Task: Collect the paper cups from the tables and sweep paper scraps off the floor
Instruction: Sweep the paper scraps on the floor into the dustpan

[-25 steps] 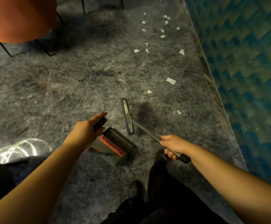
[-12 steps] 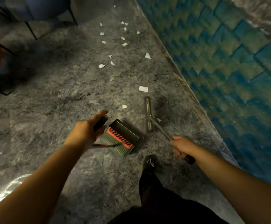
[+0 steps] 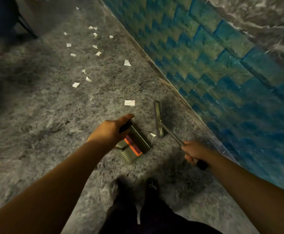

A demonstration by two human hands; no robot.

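My left hand (image 3: pixel 111 130) grips the black handle of a green dustpan (image 3: pixel 134 146) with an orange comb strip, held low over the grey carpet. My right hand (image 3: pixel 194 152) grips the long handle of a broom whose narrow head (image 3: pixel 158 119) rests on the floor just right of the pan. One small paper scrap (image 3: pixel 153 134) lies between the pan and the broom head. A larger scrap (image 3: pixel 129 102) lies just ahead of my left hand. Several more white scraps (image 3: pixel 87 53) are scattered farther ahead on the carpet.
A wall of blue-green acoustic foam (image 3: pixel 222 73) runs diagonally along the right, close to the broom. Dark chair legs (image 3: pixel 25 26) stand at the far left. My two feet (image 3: pixel 134 188) are at the bottom centre.
I have stepped forward and turned left, so the wall now fills more of the right. The broom head has moved right of the dustpan, and the scraps are nearer.
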